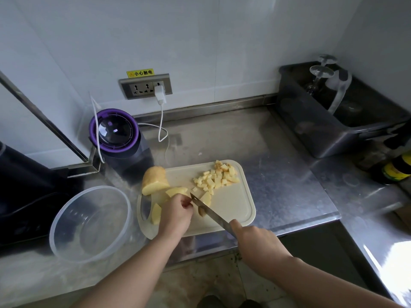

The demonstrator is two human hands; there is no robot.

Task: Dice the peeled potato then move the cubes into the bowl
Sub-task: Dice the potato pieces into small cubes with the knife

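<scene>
The clear bowl [91, 223] waits empty just beside the cutting board [240, 210], close so cubes can go in fast. The big potato piece [154, 180] rests at the board's far left. The left hand [176, 213] curls over a slice, probably pinning it still. The right hand [255, 238] is closed around the knife [211, 211]. The cubes [216, 176] sit piled out of the way.

A stainless steel counter [262, 152] ran into the corner beneath a white wall. Directly on it lay a pale cutting board [235, 203] near the front edge, a clear plastic bowl [66, 232] just left of the board, a purple-rimmed appliance [117, 138] behind them, a white cable [163, 132], and a dark bin [320, 127] at the right.
</scene>
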